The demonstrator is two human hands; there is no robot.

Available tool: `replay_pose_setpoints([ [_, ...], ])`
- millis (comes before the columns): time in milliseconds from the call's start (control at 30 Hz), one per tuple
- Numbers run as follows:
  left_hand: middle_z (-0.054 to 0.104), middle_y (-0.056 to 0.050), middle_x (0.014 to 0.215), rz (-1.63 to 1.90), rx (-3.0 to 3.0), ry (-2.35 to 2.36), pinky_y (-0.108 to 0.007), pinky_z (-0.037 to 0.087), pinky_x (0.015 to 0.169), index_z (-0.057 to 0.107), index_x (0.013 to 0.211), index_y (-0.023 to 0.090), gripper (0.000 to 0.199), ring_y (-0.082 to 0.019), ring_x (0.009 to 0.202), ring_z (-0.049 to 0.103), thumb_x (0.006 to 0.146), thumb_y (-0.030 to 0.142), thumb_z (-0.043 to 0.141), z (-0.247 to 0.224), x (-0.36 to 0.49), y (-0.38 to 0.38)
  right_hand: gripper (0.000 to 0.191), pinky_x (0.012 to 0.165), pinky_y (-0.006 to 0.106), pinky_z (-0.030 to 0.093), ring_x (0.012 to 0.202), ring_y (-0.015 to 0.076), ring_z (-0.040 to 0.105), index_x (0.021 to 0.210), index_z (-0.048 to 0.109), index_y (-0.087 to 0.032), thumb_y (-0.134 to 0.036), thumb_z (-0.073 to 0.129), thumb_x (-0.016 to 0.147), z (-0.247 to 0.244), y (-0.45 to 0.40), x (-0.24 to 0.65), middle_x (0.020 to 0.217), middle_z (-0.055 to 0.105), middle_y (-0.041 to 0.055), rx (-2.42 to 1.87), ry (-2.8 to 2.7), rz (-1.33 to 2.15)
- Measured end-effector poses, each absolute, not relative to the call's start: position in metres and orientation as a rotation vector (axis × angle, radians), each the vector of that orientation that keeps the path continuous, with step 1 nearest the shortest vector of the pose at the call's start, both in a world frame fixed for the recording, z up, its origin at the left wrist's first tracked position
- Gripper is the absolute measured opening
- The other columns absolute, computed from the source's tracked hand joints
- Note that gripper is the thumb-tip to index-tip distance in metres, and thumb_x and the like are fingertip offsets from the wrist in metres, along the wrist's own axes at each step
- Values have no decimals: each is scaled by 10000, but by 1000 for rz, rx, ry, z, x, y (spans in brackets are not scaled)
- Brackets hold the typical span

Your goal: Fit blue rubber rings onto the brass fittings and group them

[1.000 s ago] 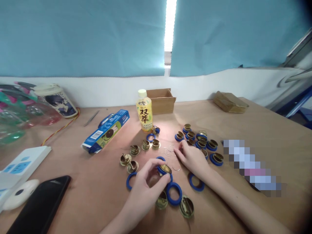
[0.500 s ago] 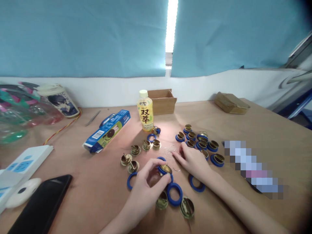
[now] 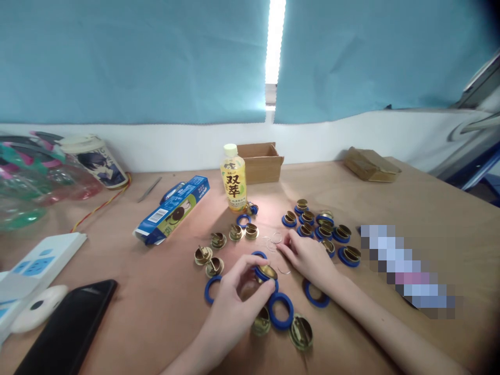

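My left hand (image 3: 242,291) pinches a round brass fitting (image 3: 267,271) with a blue ring around it, between thumb and fingers. To its right my right hand (image 3: 308,255) rests low over the table, its thumb and fingertips drawn together beside several thin wire rings (image 3: 271,243). Whether a wire ring is between those fingertips I cannot tell. Loose blue rings lie around my left hand, one blue ring (image 3: 281,311) just in front of it. Bare brass fittings (image 3: 301,331) lie near me and to the left. Beyond my right hand stand several brass fittings with blue rings (image 3: 341,233).
A yellow drink bottle (image 3: 233,179) stands before an open cardboard box (image 3: 262,169). At the left are a blue carton (image 3: 172,211), tweezers (image 3: 149,189), a printed cup (image 3: 97,161), spray bottles and a black phone (image 3: 66,328). A blurred-out object (image 3: 406,268) lies at the right.
My right fingertips have drawn slightly closer together beside the wire rings. My left hand keeps its hold on the brass fitting, with almost no movement.
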State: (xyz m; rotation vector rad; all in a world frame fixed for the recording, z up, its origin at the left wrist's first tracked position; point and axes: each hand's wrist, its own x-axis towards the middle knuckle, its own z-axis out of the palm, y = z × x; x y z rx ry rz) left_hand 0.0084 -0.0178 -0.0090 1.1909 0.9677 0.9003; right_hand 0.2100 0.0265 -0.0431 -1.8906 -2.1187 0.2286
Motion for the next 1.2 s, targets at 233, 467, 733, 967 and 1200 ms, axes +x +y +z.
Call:
replay_pose_setpoints([
  [233, 668, -50, 966, 895, 1183, 958, -388, 552, 833, 608, 996, 201, 179, -223, 859, 694, 834, 250, 667, -10, 9, -17, 153, 516, 259, 272, 656, 246, 710, 881, 574, -197, -318, 538, 969, -42, 25, 208, 713, 730, 36, -1896, -2113, 215],
  [467, 677, -57, 976, 895, 1202, 961, -385, 554, 833, 614, 989, 199, 178, -231, 874, 698, 827, 246, 669, -10, 9, -17, 146, 540, 257, 309, 668, 234, 697, 868, 569, -199, -302, 534, 965, -43, 24, 209, 714, 717, 30, -1829, -2089, 277],
  [733, 672, -47, 929, 872, 1215, 976, -400, 550, 841, 608, 1014, 196, 195, -240, 879, 700, 837, 261, 659, -11, 9, -18, 204, 531, 252, 278, 597, 196, 631, 811, 536, -206, -349, 528, 957, -37, 21, 206, 644, 637, 1, -1776, -2104, 291],
  [967, 673, -51, 917, 882, 1231, 993, -397, 560, 822, 619, 996, 189, 194, -247, 871, 704, 818, 250, 666, -8, 8, -18, 196, 532, 246, 262, 597, 190, 615, 810, 523, -205, -336, 509, 955, -37, 19, 204, 620, 597, -6, -1760, -2100, 277],
  [1200, 685, -54, 948, 886, 1249, 995, -393, 556, 852, 627, 1013, 197, 190, -243, 904, 703, 831, 239, 659, -11, 8, -17, 193, 537, 252, 261, 610, 194, 618, 813, 518, -202, -332, 500, 954, -38, 18, 203, 634, 606, 2, -1760, -2104, 233],
])
